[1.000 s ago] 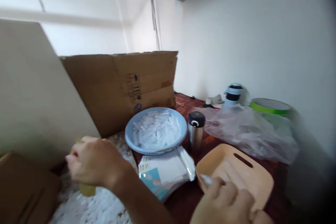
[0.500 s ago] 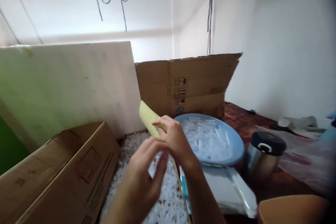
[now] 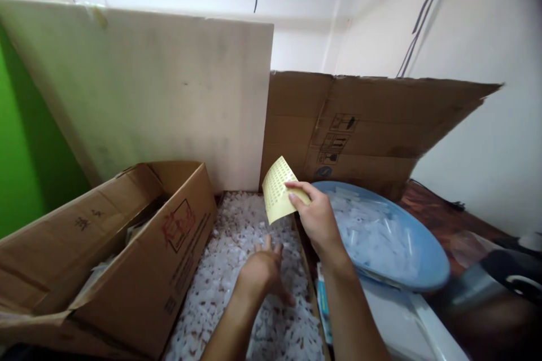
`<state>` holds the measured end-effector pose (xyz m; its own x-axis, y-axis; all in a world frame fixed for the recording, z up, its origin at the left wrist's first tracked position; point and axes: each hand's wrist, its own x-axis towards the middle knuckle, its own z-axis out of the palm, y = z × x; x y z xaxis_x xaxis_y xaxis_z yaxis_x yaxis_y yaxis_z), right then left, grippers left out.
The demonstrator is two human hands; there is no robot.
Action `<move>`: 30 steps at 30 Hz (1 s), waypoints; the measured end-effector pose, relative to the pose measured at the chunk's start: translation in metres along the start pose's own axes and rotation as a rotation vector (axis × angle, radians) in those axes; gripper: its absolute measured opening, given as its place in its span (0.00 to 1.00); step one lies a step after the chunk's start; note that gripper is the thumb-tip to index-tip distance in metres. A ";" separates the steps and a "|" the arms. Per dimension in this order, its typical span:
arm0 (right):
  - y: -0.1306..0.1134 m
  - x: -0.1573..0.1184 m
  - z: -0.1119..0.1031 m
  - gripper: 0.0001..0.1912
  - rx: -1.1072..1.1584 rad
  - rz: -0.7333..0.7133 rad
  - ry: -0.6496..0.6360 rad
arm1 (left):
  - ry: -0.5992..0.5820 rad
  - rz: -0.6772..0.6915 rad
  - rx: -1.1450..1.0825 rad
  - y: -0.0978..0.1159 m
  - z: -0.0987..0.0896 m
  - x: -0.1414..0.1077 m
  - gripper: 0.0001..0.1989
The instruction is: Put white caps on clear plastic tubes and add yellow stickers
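Note:
A pale yellow sheet with rows of small printed marks (image 3: pixel 277 189), like a sticker sheet, is pinched at its right edge between the thumb and fingers of my right hand (image 3: pixel 315 217). It is tilted up and slightly curled above a wide bed of small white plastic-looking pieces (image 3: pixel 237 237). Lower and to the left, my left hand (image 3: pixel 265 271) hangs palm down over these pieces with fingers spread. Nothing shows in it. Whether its fingertips touch the pieces I cannot tell.
An open cardboard box (image 3: pixel 139 271) with papers inside stands on the left. To the right, a blue round tray (image 3: pixel 436 271) holds clear plastic pieces above a white package (image 3: pixel 393 316). A dark-lidded flask (image 3: pixel 478 287) is at far right. Cardboard (image 3: pixel 381 130) and a white board (image 3: pixel 169 96) lean behind.
My left hand has moved away from the right hand, down over the white pieces, and its fingers have spread. The yellow sheet now faces me more. The view has tilted down and turned left.

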<state>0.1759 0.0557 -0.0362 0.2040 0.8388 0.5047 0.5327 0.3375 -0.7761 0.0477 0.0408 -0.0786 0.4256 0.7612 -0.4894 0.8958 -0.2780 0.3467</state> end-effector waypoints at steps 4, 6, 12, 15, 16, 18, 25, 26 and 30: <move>0.018 0.002 0.012 0.23 -0.152 0.086 -0.102 | 0.070 0.057 0.029 0.002 0.006 0.007 0.54; 0.030 0.004 0.004 0.22 -0.289 0.140 -0.101 | 0.101 0.088 0.027 -0.002 0.009 0.009 0.47; 0.077 0.004 -0.064 0.17 -0.698 0.436 -0.068 | 0.174 0.127 0.050 -0.018 0.015 0.015 0.20; 0.101 0.002 -0.089 0.12 -0.772 0.490 -0.175 | 0.209 0.135 0.064 -0.022 0.018 0.016 0.18; 0.108 0.000 -0.093 0.11 -0.782 0.495 -0.225 | 0.215 0.140 0.071 -0.022 0.018 0.016 0.17; 0.119 -0.003 -0.095 0.12 -0.793 0.510 -0.331 | 0.222 0.143 0.085 -0.021 0.019 0.015 0.17; 0.131 -0.007 -0.079 0.12 -0.789 0.595 -0.616 | 0.265 0.216 0.096 -0.002 0.008 -0.008 0.12; 0.131 -0.007 -0.079 0.12 -0.785 0.596 -0.636 | 0.271 0.238 0.092 0.001 0.006 -0.013 0.13; 0.132 -0.007 -0.079 0.12 -0.776 0.593 -0.659 | 0.236 0.300 0.086 0.011 0.004 -0.019 0.17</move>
<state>0.3100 0.0608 -0.1127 0.2456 0.9125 -0.3271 0.9007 -0.3395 -0.2711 0.0496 0.0207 -0.0689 0.6380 0.7498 -0.1754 0.7479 -0.5490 0.3732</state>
